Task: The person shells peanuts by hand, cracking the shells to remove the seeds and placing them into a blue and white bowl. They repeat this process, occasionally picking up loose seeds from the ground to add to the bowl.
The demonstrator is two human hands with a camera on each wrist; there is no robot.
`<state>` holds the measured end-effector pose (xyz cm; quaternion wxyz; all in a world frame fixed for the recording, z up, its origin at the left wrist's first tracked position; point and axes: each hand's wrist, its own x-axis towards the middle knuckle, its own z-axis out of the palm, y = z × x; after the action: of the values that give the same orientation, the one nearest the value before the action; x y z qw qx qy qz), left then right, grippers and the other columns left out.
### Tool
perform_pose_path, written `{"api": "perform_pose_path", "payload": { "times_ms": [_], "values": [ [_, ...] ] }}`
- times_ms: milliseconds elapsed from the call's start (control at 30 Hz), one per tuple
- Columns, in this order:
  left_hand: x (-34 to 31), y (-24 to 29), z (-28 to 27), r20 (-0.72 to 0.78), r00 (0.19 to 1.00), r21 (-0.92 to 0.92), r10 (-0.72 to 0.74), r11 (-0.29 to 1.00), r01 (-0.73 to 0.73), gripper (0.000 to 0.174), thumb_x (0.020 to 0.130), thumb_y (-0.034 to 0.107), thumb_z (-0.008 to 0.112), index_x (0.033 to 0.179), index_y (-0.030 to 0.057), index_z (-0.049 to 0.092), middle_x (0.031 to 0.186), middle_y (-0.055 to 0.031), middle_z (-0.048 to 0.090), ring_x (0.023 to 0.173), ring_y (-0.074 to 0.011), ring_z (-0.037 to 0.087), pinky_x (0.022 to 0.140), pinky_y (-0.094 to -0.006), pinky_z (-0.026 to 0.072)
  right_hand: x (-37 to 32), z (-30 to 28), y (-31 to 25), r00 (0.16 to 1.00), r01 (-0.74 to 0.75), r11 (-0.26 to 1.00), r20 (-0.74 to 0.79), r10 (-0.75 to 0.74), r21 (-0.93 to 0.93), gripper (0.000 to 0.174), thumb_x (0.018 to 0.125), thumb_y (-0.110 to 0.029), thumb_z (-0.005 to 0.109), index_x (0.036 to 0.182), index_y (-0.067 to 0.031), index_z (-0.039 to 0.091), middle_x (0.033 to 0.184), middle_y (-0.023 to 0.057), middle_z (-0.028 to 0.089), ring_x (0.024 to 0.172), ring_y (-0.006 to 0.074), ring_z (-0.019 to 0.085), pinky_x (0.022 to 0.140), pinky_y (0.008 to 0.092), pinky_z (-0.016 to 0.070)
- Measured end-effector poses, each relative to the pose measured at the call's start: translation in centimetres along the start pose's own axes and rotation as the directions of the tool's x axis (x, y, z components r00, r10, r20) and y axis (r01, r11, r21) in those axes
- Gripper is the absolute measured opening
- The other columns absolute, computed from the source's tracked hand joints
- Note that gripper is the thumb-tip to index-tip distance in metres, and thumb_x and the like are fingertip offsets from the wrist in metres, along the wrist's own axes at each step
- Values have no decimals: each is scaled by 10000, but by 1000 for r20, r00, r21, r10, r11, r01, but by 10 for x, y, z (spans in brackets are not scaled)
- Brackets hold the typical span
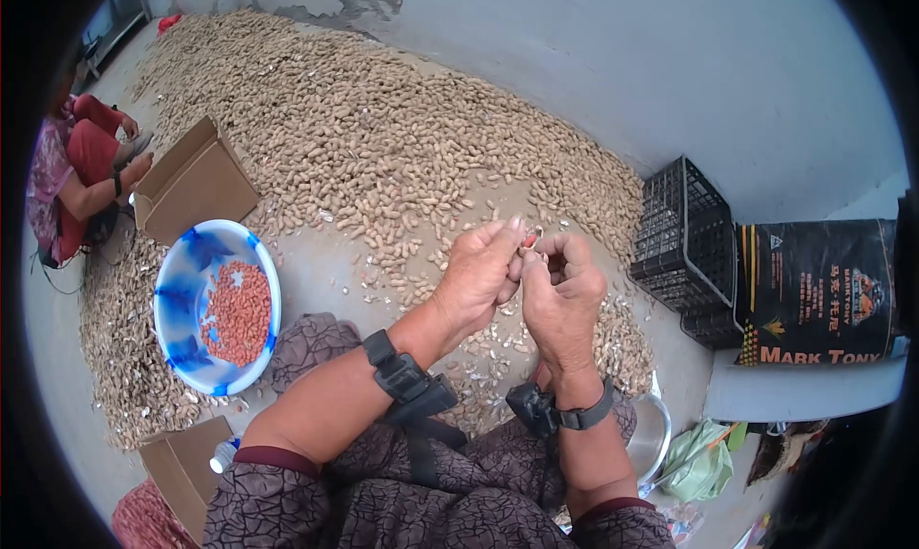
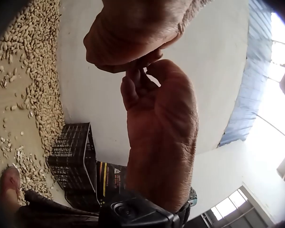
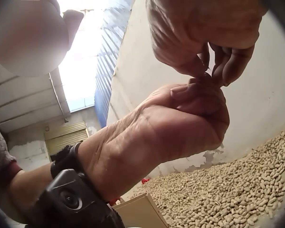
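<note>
Both hands meet in front of me over the floor. My left hand [image 1: 512,247] and right hand [image 1: 548,254] pinch one small peanut [image 1: 529,239] between their fingertips; its shell is split and a red kernel shows. In the left wrist view the left hand [image 2: 135,85] is seen from the palm side, with the right hand [image 2: 128,59] pressed against its fingertips from above, and the peanut is hidden. In the right wrist view the right hand [image 3: 199,88] curls below the left hand [image 3: 211,66]; their fingertips touch.
A big heap of unshelled peanuts [image 1: 364,137] covers the floor ahead. A blue and white bowl [image 1: 170,291] of red kernels sits left of my knee. Cardboard boxes [image 1: 196,180], black crates [image 1: 684,243], a black sack [image 1: 818,295] and a seated person [image 1: 81,166] surround me.
</note>
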<state>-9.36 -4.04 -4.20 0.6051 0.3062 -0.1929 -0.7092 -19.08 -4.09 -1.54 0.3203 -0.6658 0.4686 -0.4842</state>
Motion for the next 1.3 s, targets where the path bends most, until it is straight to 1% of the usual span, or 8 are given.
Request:
{"api": "perform_pose_path", "payload": {
  "times_ms": [200,433,633,700,800,1167,1233,1300],
  "values": [
    [-2,3,3,-11,1000,10,-5,1000,5,248,900,253,438,826,30,518,542,14,430,366,-40,322,313,-177,252,0,-1,-9,993,-115,969,41,108,219,87,747,68,514,814,13,503,699,56,578,625,74,571,518,187,462],
    [0,-1,2,46,998,5,-31,1000,31,250,901,266,425,798,53,504,548,10,436,363,-48,335,315,-183,243,2,-9,-5,997,-77,962,19,75,261,91,724,65,523,799,14,534,701,38,577,588,58,547,492,175,415],
    [-2,6,-1,34,983,-36,-179,983,180,311,904,318,381,758,64,486,548,-11,440,368,-71,349,319,-203,219,5,-17,-11,972,231,964,0,-233,-131,165,644,71,520,770,-19,579,622,39,553,532,86,515,468,216,396],
    [-1,5,-2,31,980,-61,-195,979,197,321,904,326,374,752,64,481,548,-16,440,370,-76,353,321,-208,216,7,-18,-15,887,455,848,59,-457,-272,220,585,71,515,766,-28,590,590,67,526,524,149,525,467,248,405],
    [2,1,-2,39,971,-84,-236,967,239,312,902,319,380,753,62,475,547,-20,438,374,-83,349,324,-215,211,10,-18,-17,789,604,719,127,-601,-343,237,552,54,518,754,-34,605,594,73,521,518,201,521,468,286,411],
    [1,1,-2,46,969,-87,-241,966,244,299,901,299,386,768,49,482,580,-32,458,393,-79,356,322,-206,223,11,-26,-14,806,582,712,161,-569,-393,207,600,58,533,772,-36,602,625,86,545,530,210,529,498,288,417],
    [1,1,0,33,971,-96,-236,966,238,298,899,297,391,762,50,487,576,-41,474,378,-79,348,321,-203,225,10,-29,-15,959,284,935,63,-277,-214,174,628,65,540,770,-20,593,632,85,539,549,184,527,515,271,412],
    [1,2,2,24,972,-101,-233,967,234,297,896,295,397,756,52,492,573,-51,491,362,-79,339,319,-200,227,9,-30,-17,952,305,929,70,-297,-208,172,634,68,544,777,-17,592,636,87,537,557,173,525,518,262,406]
  ]
}}
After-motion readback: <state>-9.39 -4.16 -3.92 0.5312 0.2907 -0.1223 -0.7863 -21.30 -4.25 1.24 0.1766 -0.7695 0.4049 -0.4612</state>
